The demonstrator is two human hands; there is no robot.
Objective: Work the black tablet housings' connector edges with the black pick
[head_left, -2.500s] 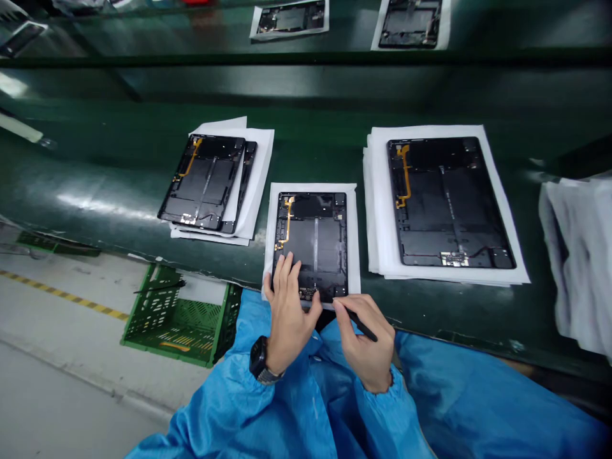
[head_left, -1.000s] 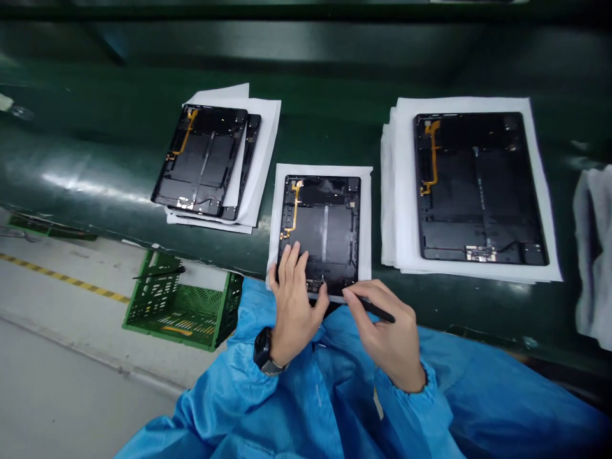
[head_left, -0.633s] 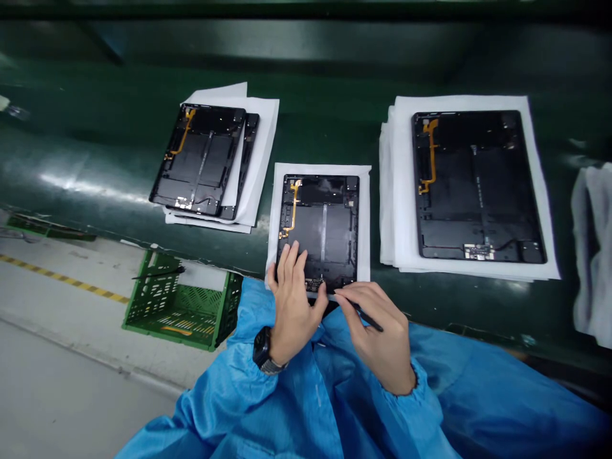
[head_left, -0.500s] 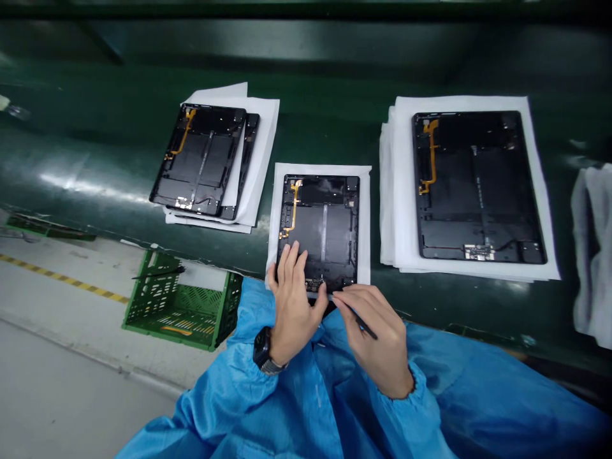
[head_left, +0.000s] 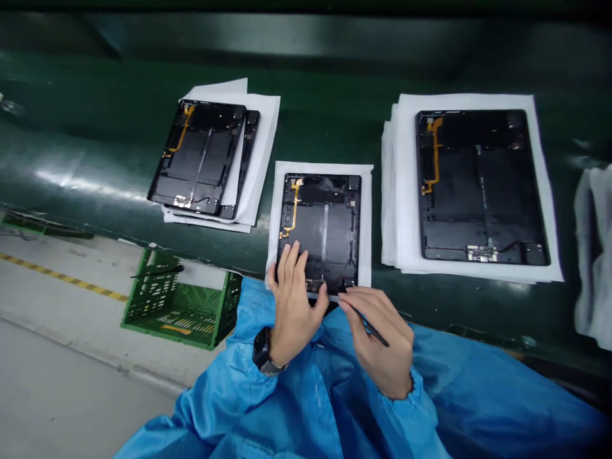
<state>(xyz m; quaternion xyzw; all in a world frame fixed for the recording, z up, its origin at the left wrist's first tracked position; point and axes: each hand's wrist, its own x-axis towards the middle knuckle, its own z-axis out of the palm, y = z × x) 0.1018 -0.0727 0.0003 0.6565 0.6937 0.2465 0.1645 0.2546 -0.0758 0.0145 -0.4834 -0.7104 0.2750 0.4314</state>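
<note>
An open black tablet housing (head_left: 310,220) lies on a white foam sheet (head_left: 366,223) in front of me. It has an orange flex cable (head_left: 295,207) along its left side and a small circuit board (head_left: 313,285) at its near edge. My left hand (head_left: 296,299) rests on the housing's lower left part, fingers stretched out, thumb beside the board. Pinched in my right hand (head_left: 382,338) is a slim black pen-like tool (head_left: 375,331), slanting toward the housing's near right corner. My fingers hide its tip, so I cannot tell what it touches.
Two more tablet housings (head_left: 203,156) lie overlapped on white sheets at the left. Another housing (head_left: 480,191) tops a stack of white sheets (head_left: 389,191) at the right. More white sheeting (head_left: 595,248) lies far right. Below the green bench's edge stands a green crate (head_left: 179,319).
My right hand with the black tool has shifted slightly right along the near edge of the housing. My left hand stays in place on the housing.
</note>
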